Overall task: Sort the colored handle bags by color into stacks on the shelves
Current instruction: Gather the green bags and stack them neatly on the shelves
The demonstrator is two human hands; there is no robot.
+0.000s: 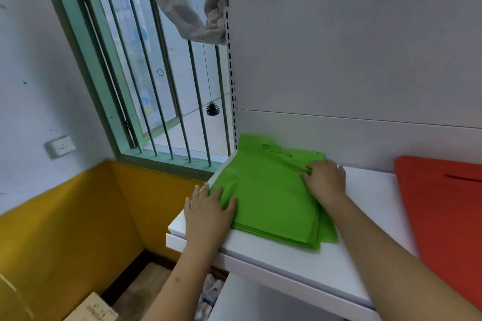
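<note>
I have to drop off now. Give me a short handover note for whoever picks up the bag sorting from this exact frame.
Left hand: flat on the near-left corner of the green bag stack, fingers straight.
Right hand: resting on the stack's far right side; fingers slightly bent, no clear grip.
Green stack lies at the left end of the white shelf, edges a little uneven.
Red-orange bags lie apart, at the right end of the same shelf.
Done: two colors separated.
Left: square up the green stack; other bags are not in view.

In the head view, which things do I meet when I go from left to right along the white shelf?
Left hand → green bag stack → right hand → bare white shelf → orange-red bag.
</note>
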